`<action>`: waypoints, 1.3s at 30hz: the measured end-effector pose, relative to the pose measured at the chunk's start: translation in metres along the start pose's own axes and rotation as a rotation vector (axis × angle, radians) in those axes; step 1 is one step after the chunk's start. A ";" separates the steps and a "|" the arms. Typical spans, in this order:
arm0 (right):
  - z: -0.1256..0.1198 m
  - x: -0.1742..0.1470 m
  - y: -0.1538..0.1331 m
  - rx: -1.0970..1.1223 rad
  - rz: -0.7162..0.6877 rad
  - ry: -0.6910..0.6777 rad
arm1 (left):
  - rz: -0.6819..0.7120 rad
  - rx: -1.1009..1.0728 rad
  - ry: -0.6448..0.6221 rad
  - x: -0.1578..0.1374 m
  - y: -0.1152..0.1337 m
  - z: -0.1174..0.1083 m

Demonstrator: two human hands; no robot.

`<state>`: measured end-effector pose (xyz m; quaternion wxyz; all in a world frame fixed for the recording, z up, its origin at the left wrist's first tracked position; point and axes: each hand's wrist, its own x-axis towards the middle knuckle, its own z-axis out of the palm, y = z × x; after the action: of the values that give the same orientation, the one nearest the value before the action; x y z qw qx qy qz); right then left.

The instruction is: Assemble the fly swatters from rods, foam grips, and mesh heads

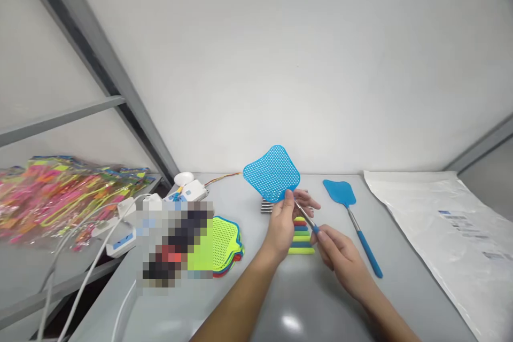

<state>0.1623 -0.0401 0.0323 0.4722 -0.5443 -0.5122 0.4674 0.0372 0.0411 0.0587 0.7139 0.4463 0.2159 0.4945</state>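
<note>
A blue fly swatter (pixel 273 173) is held up over the table in both hands, its meshed head tilted to the upper left. My left hand (pixel 282 222) pinches it with the thumb where the head meets the metal rod. Around the blue grip end, my right hand (pixel 339 251) is closed. Beneath them lie several coloured handle grips (pixel 301 250) in a row, with metal rods (pixel 266 206) behind, partly hidden by my left hand. Another blue fly swatter (pixel 340 192) rests on the table to the right.
Left of my hands is a stack of swatter heads (pixel 225 243), green on top. A blurred patch hides things beside it. Power strips (pixel 120 243) with white cables stand further left, near bagged colourful items (pixel 72 197). A white plastic mailer (pixel 436 224) covers the table's right side.
</note>
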 end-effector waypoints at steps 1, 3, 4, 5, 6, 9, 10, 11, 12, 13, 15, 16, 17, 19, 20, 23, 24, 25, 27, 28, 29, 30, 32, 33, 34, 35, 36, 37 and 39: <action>0.000 -0.001 0.000 0.017 -0.004 -0.001 | -0.001 -0.017 -0.009 0.000 -0.001 0.000; 0.001 -0.003 0.001 0.085 0.005 -0.032 | -0.012 -0.065 -0.024 0.000 -0.003 0.002; 0.002 -0.004 0.002 0.135 0.019 -0.055 | -0.024 -0.087 -0.031 -0.001 -0.004 0.002; 0.003 -0.004 0.003 0.188 0.037 -0.079 | -0.039 -0.103 -0.036 -0.001 -0.004 0.003; 0.004 -0.005 0.005 0.236 0.057 -0.100 | -0.054 -0.109 -0.039 -0.001 -0.005 0.004; 0.005 -0.007 0.009 0.297 0.086 -0.111 | -0.081 -0.079 -0.044 -0.001 -0.006 0.006; 0.005 -0.007 0.010 0.277 0.078 -0.096 | -0.080 -0.058 -0.052 -0.002 -0.007 0.007; 0.004 -0.007 0.011 0.233 0.057 -0.068 | -0.078 -0.033 -0.063 -0.003 -0.007 0.008; 0.002 -0.007 0.012 0.171 0.030 -0.036 | -0.077 -0.011 -0.076 -0.003 -0.008 0.008; 0.001 -0.007 0.012 0.100 -0.002 0.001 | -0.080 0.008 -0.089 -0.004 -0.008 0.009; -0.002 -0.007 0.014 -0.051 -0.061 0.065 | -0.096 0.030 -0.110 -0.005 -0.009 0.009; -0.004 -0.008 0.015 -0.120 -0.088 0.088 | -0.106 0.038 -0.117 -0.005 -0.009 0.009; -0.005 -0.009 0.016 -0.174 -0.108 0.105 | -0.114 0.045 -0.118 -0.005 -0.009 0.009; -0.007 -0.013 0.018 -0.226 -0.123 0.132 | -0.125 0.054 -0.112 -0.003 -0.008 0.007; -0.008 -0.015 0.020 -0.214 -0.119 0.149 | -0.132 0.043 -0.106 -0.002 -0.007 0.006; -0.010 -0.020 0.023 -0.068 -0.109 0.265 | -0.185 -0.107 -0.095 0.001 -0.006 0.003; -0.011 -0.022 0.024 -0.008 -0.113 0.325 | -0.213 -0.187 -0.093 0.002 -0.007 0.002; -0.011 -0.022 0.024 0.045 -0.117 0.384 | -0.243 -0.271 -0.087 0.002 -0.008 0.001; -0.013 -0.023 0.025 0.105 -0.119 0.475 | -0.302 -0.397 -0.080 0.001 -0.012 0.001; -0.013 -0.023 0.026 0.105 -0.116 0.497 | -0.319 -0.421 -0.079 0.001 -0.014 0.001; -0.014 -0.023 0.027 0.085 -0.110 0.499 | -0.326 -0.412 -0.079 0.000 -0.017 0.002; -0.013 -0.024 0.027 0.046 -0.104 0.481 | -0.321 -0.375 -0.080 -0.001 -0.019 0.004; -0.012 -0.024 0.028 -0.059 -0.093 0.403 | -0.282 -0.263 -0.078 -0.003 -0.022 0.008; -0.011 -0.024 0.027 -0.107 -0.092 0.349 | -0.251 -0.208 -0.069 -0.003 -0.022 0.010; -0.010 -0.025 0.027 -0.144 -0.094 0.295 | -0.217 -0.160 -0.052 -0.003 -0.022 0.011; -0.009 -0.025 0.026 -0.167 -0.096 0.243 | -0.186 -0.120 -0.034 -0.003 -0.022 0.011; -0.007 -0.025 0.024 -0.174 -0.095 0.196 | -0.163 -0.087 -0.019 -0.003 -0.021 0.011; -0.006 -0.026 0.023 -0.164 -0.090 0.155 | -0.147 -0.061 -0.008 -0.002 -0.021 0.010; -0.004 -0.027 0.023 -0.112 -0.070 0.097 | -0.130 -0.036 -0.007 0.000 -0.019 0.007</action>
<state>0.1679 -0.0679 0.0109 0.4815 -0.5736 -0.5325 0.3943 0.0524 0.0356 0.0460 0.7533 0.4199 0.2331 0.4493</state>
